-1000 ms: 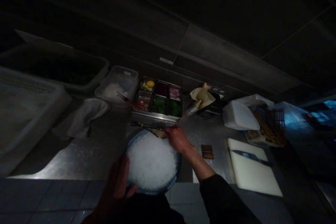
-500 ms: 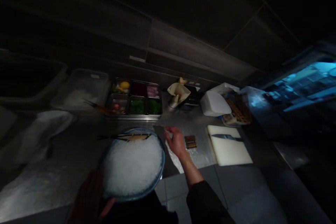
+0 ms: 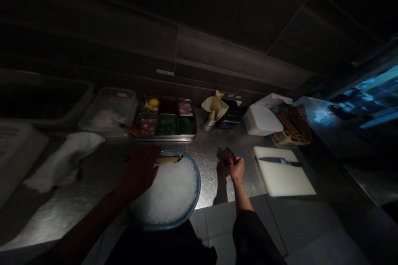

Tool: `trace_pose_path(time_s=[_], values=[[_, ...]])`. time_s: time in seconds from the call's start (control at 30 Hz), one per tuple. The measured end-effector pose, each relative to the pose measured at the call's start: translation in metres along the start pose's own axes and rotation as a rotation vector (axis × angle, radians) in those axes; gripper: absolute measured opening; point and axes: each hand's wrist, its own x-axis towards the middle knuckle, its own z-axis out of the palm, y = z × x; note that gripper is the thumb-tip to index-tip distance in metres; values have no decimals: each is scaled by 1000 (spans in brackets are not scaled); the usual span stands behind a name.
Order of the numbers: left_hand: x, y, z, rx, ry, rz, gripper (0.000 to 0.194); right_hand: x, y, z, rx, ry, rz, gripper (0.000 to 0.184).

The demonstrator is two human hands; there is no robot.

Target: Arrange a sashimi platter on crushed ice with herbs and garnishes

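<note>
Presently pinching a small dark-brown piece (image 3: 227, 155) in the right hand (image 3: 236, 168), just right of the middle of the frame, with fingers closed on its near edge. Cannot tell whether holding it clear of the steel counter (image 3: 211, 186) or against it.

Reaching with the left hand (image 3: 143, 169) over the upper left part of a blue bowl (image 3: 199, 182), low and a little left of centre, with fingertips near a tan and black piece (image 3: 169, 160) at the top of the white ice (image 3: 172, 194). Cannot tell how far open the left grip is or if holding anything, too dark there.

Facing, beyond the bowl, a steel tray (image 3: 164, 138) of six pans, with yellow fruit (image 3: 153, 102) at the back left and greens (image 3: 187, 125) at the front right. Also having a clear tub (image 3: 130, 101) to the left of that, a crumpled cloth (image 3: 66, 157) at the far left, and a paper-lined cup (image 3: 214, 109) right of the tray. At lower right, having a cutting board (image 3: 286, 182) nearby, with a knife (image 3: 276, 160) across its upper part.
</note>
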Motion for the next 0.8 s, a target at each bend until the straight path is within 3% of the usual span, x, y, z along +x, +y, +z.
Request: trace_pose_path(time_s=[0.13, 0.23, 0.3, 0.47, 0.7, 0.8], values=[[27, -13, 23, 70, -340, 17, 39, -19, -79, 6, 122, -165, -346, 28], [28, -19, 32, 62, -406, 22, 33, -43, -132, 18, 40, -310, -632, 24], [26, -20, 31, 63, -411, 24, 33, -57, -152, 25, -103, -413, -730, 21], [21, -17, 21, 39, -432, 26, 36, -70, -156, 29, -265, -506, -733, 19], [21, -19, 23, 22, -421, 22, 35, -75, -147, 43, -246, -565, -713, 23], [14, -21, 24, 12, -344, 17, 37, -78, -137, 43, -184, -559, -701, 28]])
